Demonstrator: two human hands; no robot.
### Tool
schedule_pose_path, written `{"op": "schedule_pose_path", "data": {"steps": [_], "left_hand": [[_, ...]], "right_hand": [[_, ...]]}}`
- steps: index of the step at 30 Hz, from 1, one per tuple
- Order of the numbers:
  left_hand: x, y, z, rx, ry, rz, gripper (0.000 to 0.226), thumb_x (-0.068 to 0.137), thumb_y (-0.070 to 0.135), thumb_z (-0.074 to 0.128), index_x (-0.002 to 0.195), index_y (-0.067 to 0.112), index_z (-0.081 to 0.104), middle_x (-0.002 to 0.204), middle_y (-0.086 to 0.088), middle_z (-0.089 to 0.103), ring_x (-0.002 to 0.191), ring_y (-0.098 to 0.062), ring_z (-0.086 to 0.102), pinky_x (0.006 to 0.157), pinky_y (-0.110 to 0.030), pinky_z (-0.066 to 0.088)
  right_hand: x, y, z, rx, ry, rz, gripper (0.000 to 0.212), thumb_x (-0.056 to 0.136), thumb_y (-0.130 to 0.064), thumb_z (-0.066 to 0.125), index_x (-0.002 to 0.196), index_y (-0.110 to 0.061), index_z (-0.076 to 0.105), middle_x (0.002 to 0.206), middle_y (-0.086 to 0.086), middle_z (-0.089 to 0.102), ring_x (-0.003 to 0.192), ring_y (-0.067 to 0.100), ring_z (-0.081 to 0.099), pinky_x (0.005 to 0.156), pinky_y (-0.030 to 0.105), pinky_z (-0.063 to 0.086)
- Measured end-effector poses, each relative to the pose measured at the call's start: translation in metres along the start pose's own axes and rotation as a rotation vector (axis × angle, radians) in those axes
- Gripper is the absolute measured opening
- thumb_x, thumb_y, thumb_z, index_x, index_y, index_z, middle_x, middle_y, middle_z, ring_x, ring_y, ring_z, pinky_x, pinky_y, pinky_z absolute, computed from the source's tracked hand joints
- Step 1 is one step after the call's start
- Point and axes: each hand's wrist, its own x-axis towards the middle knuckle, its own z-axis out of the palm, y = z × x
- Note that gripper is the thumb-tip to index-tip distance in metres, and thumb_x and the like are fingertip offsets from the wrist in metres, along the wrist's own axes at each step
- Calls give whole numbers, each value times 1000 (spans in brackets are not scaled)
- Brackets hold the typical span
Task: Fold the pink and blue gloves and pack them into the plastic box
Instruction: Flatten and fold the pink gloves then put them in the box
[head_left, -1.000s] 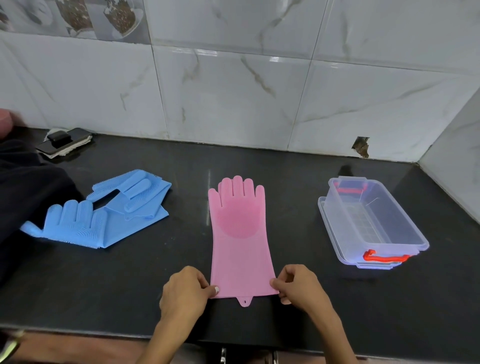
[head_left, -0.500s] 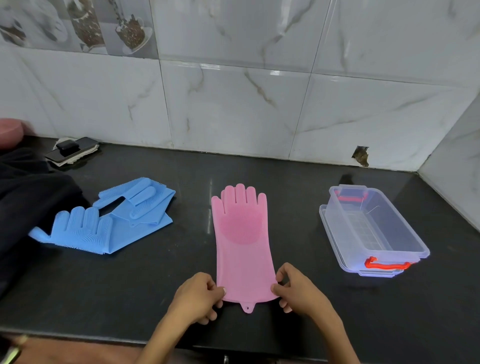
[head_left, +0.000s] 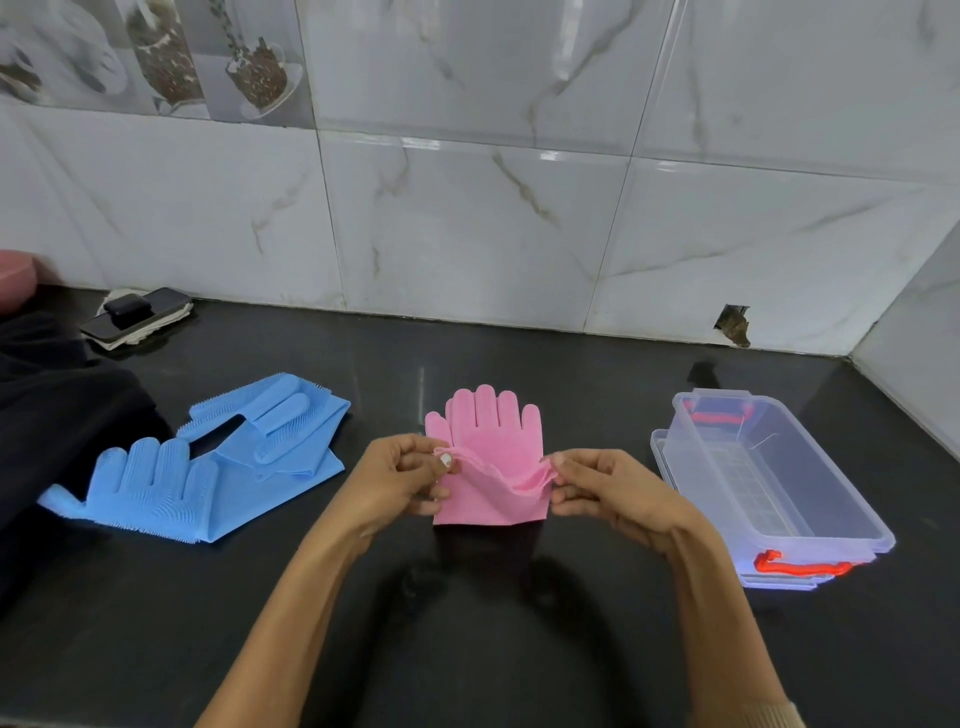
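A pink glove (head_left: 488, 431) lies on the black counter (head_left: 519, 623) with its fingers pointing to the wall. Its cuff end is lifted and doubled over toward the palm. My left hand (head_left: 400, 478) pinches the cuff's left corner and my right hand (head_left: 602, 488) pinches the right corner, both raised above the counter. Two blue gloves (head_left: 208, 467) lie overlapping to the left, untouched. The clear plastic box (head_left: 769, 483) with red handles stands open to the right, nothing visible inside.
A phone (head_left: 135, 317) on a cloth lies at the back left by the tiled wall. Dark fabric (head_left: 52, 441) covers the counter's left edge. A side wall closes off the right end behind the box.
Both hands have lifted the pink glove's cuff from the counter's front and carried it forward over the glove, making a fold. The camera has tilted up a little.
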Motion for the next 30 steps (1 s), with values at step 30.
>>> {"op": "schedule_pose_path", "data": {"steps": [30], "left_hand": [[187, -52, 1, 851, 422, 252, 24, 93, 37, 54, 94, 19, 69, 88, 2, 68, 70, -6, 54, 63, -18, 39]], "right_hand": [[149, 39, -5, -711, 601, 157, 70, 86, -63, 46, 131, -10, 37, 123, 8, 51, 105, 27, 58, 78, 33, 43]]}}
